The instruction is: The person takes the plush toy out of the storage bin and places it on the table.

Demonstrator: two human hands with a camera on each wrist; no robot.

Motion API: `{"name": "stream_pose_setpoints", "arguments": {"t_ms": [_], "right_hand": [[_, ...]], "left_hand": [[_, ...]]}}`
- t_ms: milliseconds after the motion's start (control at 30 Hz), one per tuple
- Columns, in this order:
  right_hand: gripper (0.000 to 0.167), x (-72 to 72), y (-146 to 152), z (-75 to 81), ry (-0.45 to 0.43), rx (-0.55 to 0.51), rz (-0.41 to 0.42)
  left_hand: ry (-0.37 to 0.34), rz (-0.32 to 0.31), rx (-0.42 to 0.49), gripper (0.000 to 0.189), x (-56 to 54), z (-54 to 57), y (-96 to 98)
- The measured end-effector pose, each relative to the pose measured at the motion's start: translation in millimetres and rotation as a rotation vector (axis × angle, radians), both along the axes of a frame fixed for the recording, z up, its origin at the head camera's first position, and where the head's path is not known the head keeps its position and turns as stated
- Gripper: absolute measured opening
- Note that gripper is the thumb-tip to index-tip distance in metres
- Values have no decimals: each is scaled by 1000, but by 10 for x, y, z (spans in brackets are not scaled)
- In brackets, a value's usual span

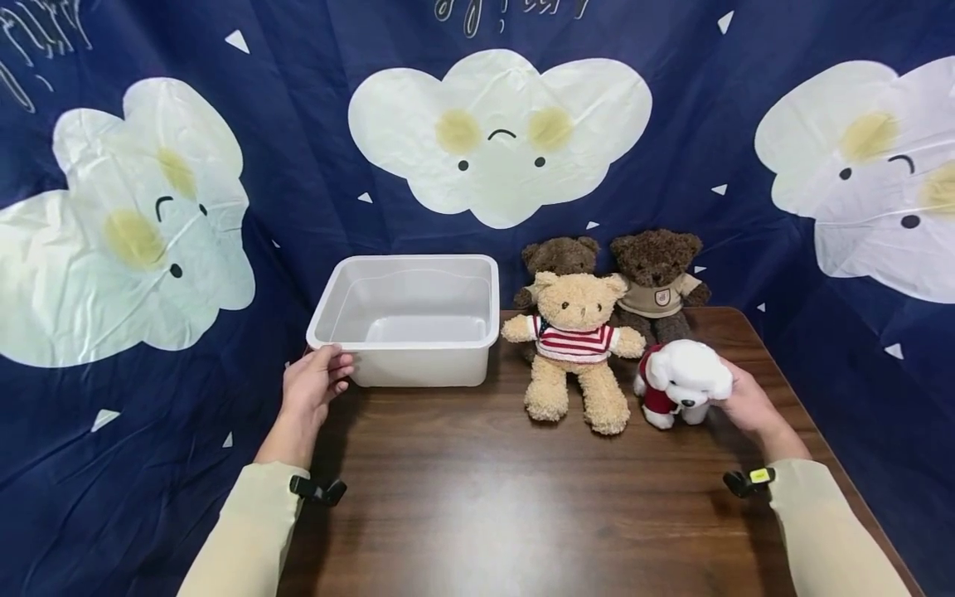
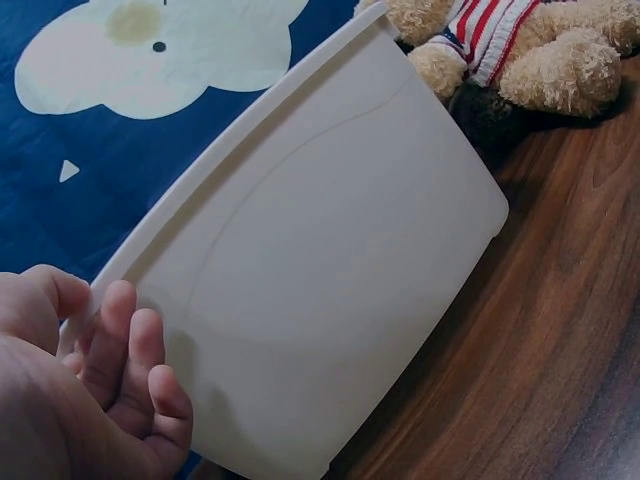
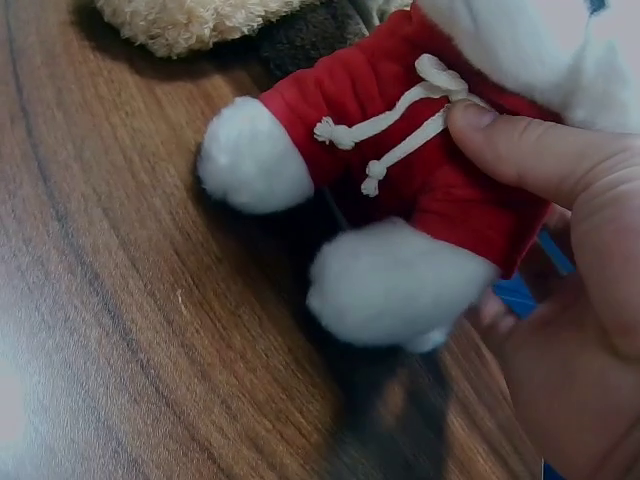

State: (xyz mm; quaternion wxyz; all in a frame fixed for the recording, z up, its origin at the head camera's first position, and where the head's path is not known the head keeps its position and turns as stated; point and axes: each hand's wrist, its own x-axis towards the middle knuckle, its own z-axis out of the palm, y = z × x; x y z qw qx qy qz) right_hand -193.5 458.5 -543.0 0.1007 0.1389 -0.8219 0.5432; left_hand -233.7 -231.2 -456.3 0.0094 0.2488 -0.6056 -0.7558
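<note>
My left hand (image 1: 317,384) grips the near left corner of a white plastic bin (image 1: 418,366), thumb over the rim and fingers against the outer wall. The bin's visible inside is bare. At the right, my right hand (image 1: 749,404) holds a white plush dog (image 1: 688,377) in a red hoodie (image 3: 380,130) by its side. In the right wrist view the thumb presses the hoodie's front beside its white drawstrings, and the paws hang close over the wood. Left of the dog sits a tan teddy bear (image 1: 578,311) in a striped shirt.
Two dark brown teddy bears, one in a beige top (image 1: 656,294) and one partly hidden (image 1: 563,255), sit behind the tan bear. The wooden table (image 1: 522,497) ends at the right edge. A blue curtain (image 1: 313,166) with cloud faces hangs behind and at both sides.
</note>
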Motion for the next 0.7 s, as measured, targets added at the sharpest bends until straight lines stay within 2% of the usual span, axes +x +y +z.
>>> {"name": "stream_pose_setpoints", "arguments": {"t_ms": [167,433,600,700], "right_hand": [[84,75,21,7,14,-6,13],[73,128,108,190,29,184,7],[74,197,154,389,-11,334,21],[78,288,146,577,-42,430,24]], "left_hand": [[-3,-36,71,9,45,-37,-29],[38,-129,113,11,126,-19,-60],[65,-240,70,19,258,25,-77],[119,-317,-59,20,337,56,-49]]}}
